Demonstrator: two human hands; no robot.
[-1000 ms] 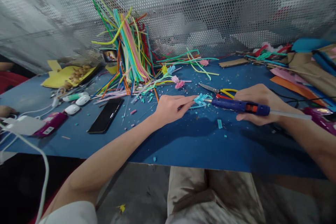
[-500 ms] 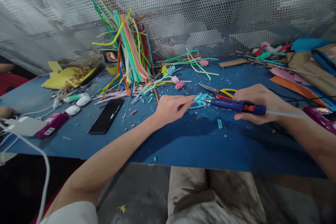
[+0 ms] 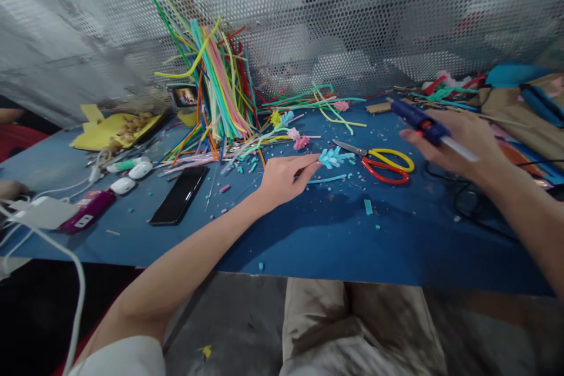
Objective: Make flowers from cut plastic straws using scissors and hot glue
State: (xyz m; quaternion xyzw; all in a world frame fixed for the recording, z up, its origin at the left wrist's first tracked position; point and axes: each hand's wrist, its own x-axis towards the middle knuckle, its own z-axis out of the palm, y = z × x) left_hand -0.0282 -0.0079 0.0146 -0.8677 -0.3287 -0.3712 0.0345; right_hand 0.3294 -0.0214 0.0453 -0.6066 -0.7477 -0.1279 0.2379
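Note:
Between its fingertips my left hand (image 3: 286, 179) pinches a light-blue leafy pipe-cleaner piece (image 3: 332, 157), which points to the right over the table. My right hand (image 3: 462, 138) is wrapped round a dark blue glue gun (image 3: 420, 121), with a white glue stick coming out of its back end; the nozzle points up and left, apart from the blue piece. Scissors with one yellow and one red handle (image 3: 385, 165) lie between my hands. A thin blue stem (image 3: 328, 179) rests just below the leafy piece.
Colourful pipe cleaners (image 3: 220, 88) stand upright at the back. A black phone (image 3: 178, 195), white cables and a purple power strip (image 3: 90, 210) lie left. Brown paper (image 3: 506, 108) and a black cord (image 3: 462, 211) are on the right. Another person's hand (image 3: 13, 189) shows at the left edge.
My right hand has moved the glue gun up and to the right, away from the blue piece, uncovering the scissors' handles. My left hand has barely shifted.

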